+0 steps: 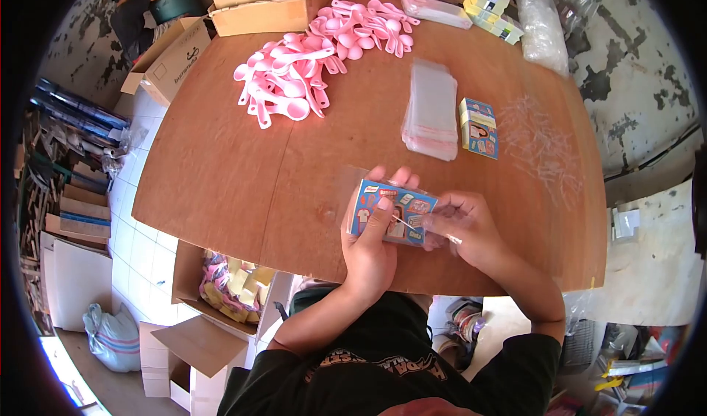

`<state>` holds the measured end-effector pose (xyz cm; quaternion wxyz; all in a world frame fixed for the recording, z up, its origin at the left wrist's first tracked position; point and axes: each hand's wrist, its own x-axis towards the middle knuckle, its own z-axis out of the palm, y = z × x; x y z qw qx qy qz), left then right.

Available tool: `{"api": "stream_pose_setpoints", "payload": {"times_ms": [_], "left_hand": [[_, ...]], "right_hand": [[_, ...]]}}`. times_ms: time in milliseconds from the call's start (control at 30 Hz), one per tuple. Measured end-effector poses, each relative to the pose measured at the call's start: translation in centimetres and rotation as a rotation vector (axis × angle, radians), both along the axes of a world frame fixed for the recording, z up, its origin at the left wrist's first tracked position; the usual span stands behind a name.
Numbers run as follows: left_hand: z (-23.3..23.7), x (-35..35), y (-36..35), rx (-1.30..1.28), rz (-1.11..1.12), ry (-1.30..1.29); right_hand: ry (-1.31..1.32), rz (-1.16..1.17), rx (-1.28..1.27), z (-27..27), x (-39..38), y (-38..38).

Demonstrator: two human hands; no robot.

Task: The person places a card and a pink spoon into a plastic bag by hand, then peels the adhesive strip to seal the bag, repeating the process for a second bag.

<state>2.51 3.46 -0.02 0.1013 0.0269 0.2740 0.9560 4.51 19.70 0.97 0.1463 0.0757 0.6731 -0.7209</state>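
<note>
My left hand (pixel 372 243) holds a small blue printed box (pixel 392 211) inside a clear plastic sleeve, thumb pressed on its front. My right hand (pixel 465 223) pinches the sleeve's right end, where a thin strip shows between the fingers. Both hands hover over the near edge of the brown wooden table (pixel 243 173). A second blue box (pixel 479 127) lies further back, beside a stack of clear sleeves (pixel 431 110).
A heap of pink plastic spoons (pixel 317 59) covers the far left-centre of the table. Cardboard boxes (pixel 269 2) and stacked small boxes (pixel 492 7) stand at the back. Peeled clear strips (pixel 541 143) lie at right. An open carton (pixel 232 280) sits under the table.
</note>
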Motion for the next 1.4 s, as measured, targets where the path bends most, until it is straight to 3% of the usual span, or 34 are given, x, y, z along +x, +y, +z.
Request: {"api": "stream_pose_setpoints", "payload": {"times_ms": [67, 133, 267, 367, 533, 767, 867, 933, 967, 1000, 1067, 1200, 1267, 1400], "left_hand": [[0.4, 0.2, -0.2, 0.026, -0.021, -0.027], [0.4, 0.2, -0.6, 0.05, -0.044, -0.05], [-0.5, 0.0, -1.3, 0.048, -0.108, -0.02], [-0.6, -0.4, -1.7, 0.12, 0.109, 0.06], [0.1, -0.2, -3.1, 0.129, 0.104, 0.058], [-0.4, -0.1, -4.2, 0.139, 0.038, 0.077], [-0.4, -0.4, -4.7, 0.153, 0.028, 0.058], [-0.4, -1.0, -5.3, 0.154, 0.035, -0.016], [-0.2, -1.4, -5.8, 0.163, -0.002, -0.087], [-0.5, -2.0, -6.4, 0.163, 0.0, -0.085], [-1.2, -3.2, -7.9, 0.348, -0.081, -0.202], [-1.3, -4.7, -10.7, 0.452, 0.133, -0.203], [-1.1, -5.0, -11.1, 0.393, 0.232, -0.141], [-0.6, -4.7, -10.4, 0.357, 0.229, -0.153]], "right_hand": [[-0.021, 0.004, 0.045, 0.5, 0.2, -0.8], [-0.04, -0.076, -0.183, 1.0, 0.2, -2.2], [-0.041, -0.032, -0.189, 2.2, 0.4, -3.4], [-0.062, -0.01, -0.169, 1.9, 0.8, -3.7], [-0.024, -0.089, -0.174, 2.3, 0.9, -6.4], [-0.027, -0.021, -0.164, 1.9, 0.2, -7.5], [-0.066, 0.043, -0.049, 2.1, -0.3, -8.2], [0.602, -0.104, 0.548, 1.9, -0.6, -9.3], [0.911, -0.183, 0.655, 1.9, -1.4, -9.6], [0.913, -0.182, 0.654, 1.8, -2.0, -8.9], [1.471, 0.173, 0.999, 1.9, -2.8, -7.1], [1.577, 0.078, 0.869, 3.0, -5.0, -6.4], [1.591, -0.056, 1.038, 3.5, -9.1, -5.2], [1.116, -0.251, 1.163, 0.9, -19.5, -1.6]]}}
